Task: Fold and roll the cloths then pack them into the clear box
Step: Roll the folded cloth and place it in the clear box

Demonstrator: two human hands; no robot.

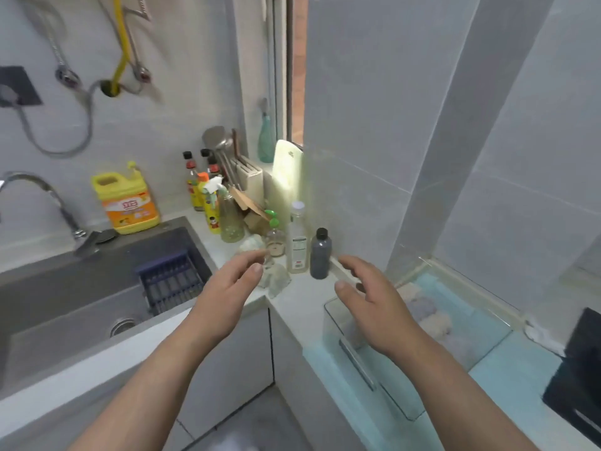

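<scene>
Hands hover empty above the corner of the counter (305, 297), palms turned toward each other. Your left hand (232, 288) has its fingers loosely extended and a little spread, holding nothing. Its fingertips reach toward the loose cloth (278, 279), a pale crumpled heap with no clear long axis, lying on the counter just in front of the clear bottle (297, 242) and the dark bottle (321, 255). Whether those fingertips touch the cloth, you cannot tell: the frame is blurred there.

Your right hand (377, 310) is also relaxed and open, fingers gently curved, gripping nothing, and it hangs over the near left end of the clear box (400, 395).

That box sits on the teal mat (507, 362) to your right. Its long axis runs along the wall, from the counter corner back toward the lower right, and its handled side faces you. Inside, the rolled cloths (429, 317) lie side by side in one row that follows the same axis, alternating beige and grey.

The sink (81, 288) lies well apart to your left.
</scene>
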